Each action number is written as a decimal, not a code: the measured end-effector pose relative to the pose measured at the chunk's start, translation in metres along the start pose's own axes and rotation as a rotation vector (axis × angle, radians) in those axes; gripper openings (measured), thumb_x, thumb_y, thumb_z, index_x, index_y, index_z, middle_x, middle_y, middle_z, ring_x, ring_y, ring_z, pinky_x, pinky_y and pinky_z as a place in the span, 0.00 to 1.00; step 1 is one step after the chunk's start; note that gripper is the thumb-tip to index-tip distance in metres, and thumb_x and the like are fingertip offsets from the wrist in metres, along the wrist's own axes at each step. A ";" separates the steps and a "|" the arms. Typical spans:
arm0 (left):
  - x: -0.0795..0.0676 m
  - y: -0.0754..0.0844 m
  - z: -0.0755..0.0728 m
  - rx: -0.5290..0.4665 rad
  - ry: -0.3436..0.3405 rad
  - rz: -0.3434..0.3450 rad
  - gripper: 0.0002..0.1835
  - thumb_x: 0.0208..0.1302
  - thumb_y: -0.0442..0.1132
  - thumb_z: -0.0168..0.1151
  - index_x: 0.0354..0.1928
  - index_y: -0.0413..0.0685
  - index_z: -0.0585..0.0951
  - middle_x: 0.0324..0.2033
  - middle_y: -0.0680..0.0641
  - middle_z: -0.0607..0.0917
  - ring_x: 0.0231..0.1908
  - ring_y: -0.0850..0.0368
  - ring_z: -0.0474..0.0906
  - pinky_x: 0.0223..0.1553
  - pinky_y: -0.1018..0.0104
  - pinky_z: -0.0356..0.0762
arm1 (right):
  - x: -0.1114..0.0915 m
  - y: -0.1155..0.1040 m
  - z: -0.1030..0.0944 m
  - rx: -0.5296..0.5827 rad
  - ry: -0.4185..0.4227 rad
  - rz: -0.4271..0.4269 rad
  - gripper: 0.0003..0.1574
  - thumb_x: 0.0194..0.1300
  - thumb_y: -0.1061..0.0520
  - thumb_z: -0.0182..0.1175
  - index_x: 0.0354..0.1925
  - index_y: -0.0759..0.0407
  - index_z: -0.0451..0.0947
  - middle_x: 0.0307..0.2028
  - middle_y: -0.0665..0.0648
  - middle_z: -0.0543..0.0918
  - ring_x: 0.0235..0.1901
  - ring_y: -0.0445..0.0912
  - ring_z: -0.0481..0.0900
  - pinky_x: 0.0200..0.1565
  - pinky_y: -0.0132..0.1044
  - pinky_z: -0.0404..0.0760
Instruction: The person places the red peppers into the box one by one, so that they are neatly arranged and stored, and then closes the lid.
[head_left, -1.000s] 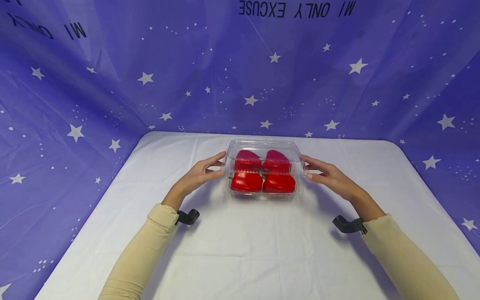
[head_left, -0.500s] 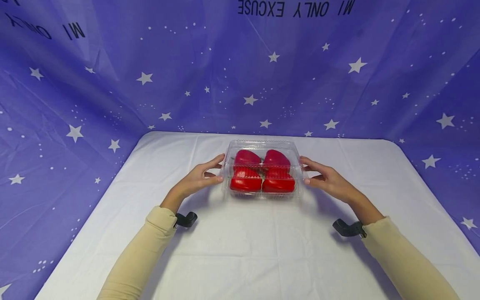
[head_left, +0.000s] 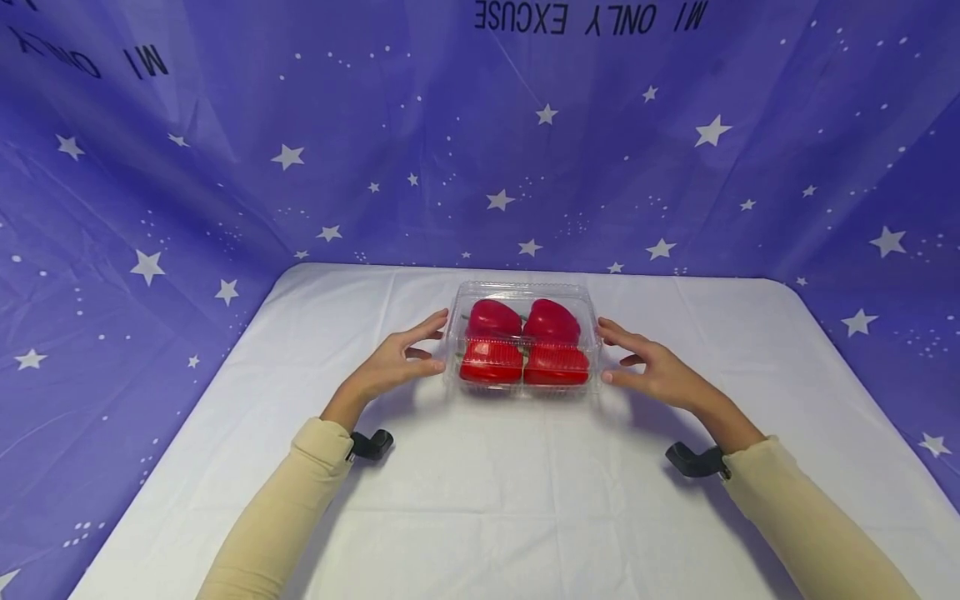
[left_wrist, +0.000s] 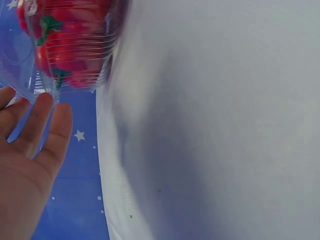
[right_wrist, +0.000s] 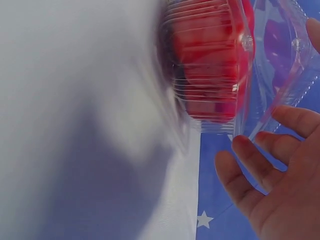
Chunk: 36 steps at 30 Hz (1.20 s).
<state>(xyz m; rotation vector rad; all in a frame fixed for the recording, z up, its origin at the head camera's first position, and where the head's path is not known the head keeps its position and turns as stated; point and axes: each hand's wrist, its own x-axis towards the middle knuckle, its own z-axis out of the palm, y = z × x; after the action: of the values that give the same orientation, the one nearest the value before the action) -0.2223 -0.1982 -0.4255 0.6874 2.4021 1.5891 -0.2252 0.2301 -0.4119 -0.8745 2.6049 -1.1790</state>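
Note:
A clear plastic clamshell box (head_left: 448, 377) stands on the white table, holding several red bell peppers (head_left: 555, 365) with green stems. Its hinged lid (head_left: 522, 291) leans over the peppers, and a gap between lid and base (right_wrist: 210, 65) shows in the right wrist view. At the box's left side is my left hand (head_left: 393, 358), fingers extended and fingertips at the lid's edge. On the opposite side my right hand (head_left: 656, 367) mirrors it, its outstretched fingers (right_wrist: 247, 155) at the lid's rim. Whether every fingertip touches the plastic is hard to tell.
A white cloth (head_left: 480, 500) covers the table. Behind and at the sides hangs a purple-blue curtain (head_left: 450, 125) with white stars and printed letters. Dark camera mounts (head_left: 372, 444) sit on both wrists.
The lid's front edge has swung down toward me, from above the middle of the peppers to over the front ones. Both hands have lowered slightly with it.

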 end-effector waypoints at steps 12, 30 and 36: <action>-0.003 -0.004 0.003 0.117 -0.008 0.040 0.41 0.57 0.36 0.73 0.72 0.42 0.66 0.78 0.48 0.56 0.78 0.46 0.52 0.63 0.41 0.73 | -0.001 0.007 0.007 -0.114 0.029 -0.037 0.47 0.60 0.55 0.69 0.72 0.65 0.62 0.76 0.67 0.58 0.68 0.64 0.66 0.54 0.61 0.81; -0.007 -0.005 0.009 0.222 -0.032 -0.022 0.41 0.58 0.42 0.73 0.73 0.49 0.67 0.79 0.50 0.54 0.76 0.46 0.58 0.64 0.45 0.75 | -0.004 0.013 0.016 -0.090 0.046 -0.004 0.42 0.64 0.56 0.66 0.71 0.63 0.64 0.75 0.66 0.59 0.66 0.65 0.71 0.55 0.59 0.81; -0.008 -0.001 0.012 0.194 0.010 -0.079 0.33 0.65 0.41 0.66 0.72 0.49 0.68 0.73 0.42 0.67 0.71 0.40 0.65 0.65 0.43 0.73 | 0.000 0.012 0.018 0.140 0.026 0.103 0.39 0.66 0.60 0.64 0.71 0.63 0.63 0.62 0.67 0.75 0.57 0.54 0.79 0.52 0.43 0.85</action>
<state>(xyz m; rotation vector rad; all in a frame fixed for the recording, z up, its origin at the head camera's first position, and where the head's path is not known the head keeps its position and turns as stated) -0.2107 -0.1922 -0.4320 0.6098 2.5800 1.3449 -0.2241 0.2254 -0.4330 -0.6939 2.5169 -1.3331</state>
